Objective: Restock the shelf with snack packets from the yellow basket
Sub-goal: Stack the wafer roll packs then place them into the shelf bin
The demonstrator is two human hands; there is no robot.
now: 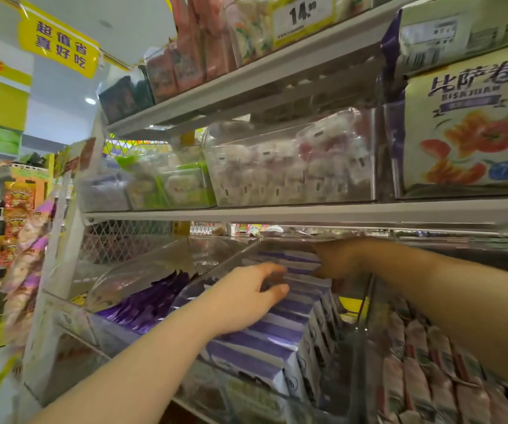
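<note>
Count as observed: two grips, your left grip [246, 298] and right grip [341, 258]. Two shelf boards show plainly, the upper board [246, 71] and the middle board [277, 212].

Below the middle board you have three clear bins:
- one of dark purple packets [142, 304]
- one of white-and-purple packets [277, 332]
- one of red-and-white packets [430, 362]

Above it stand four clear containers and one large front-facing bag [466, 127]. There is one price tag [301, 13] and one yellow hanging sign [57, 44]. The packets in each bin are too blurred to count.
</note>
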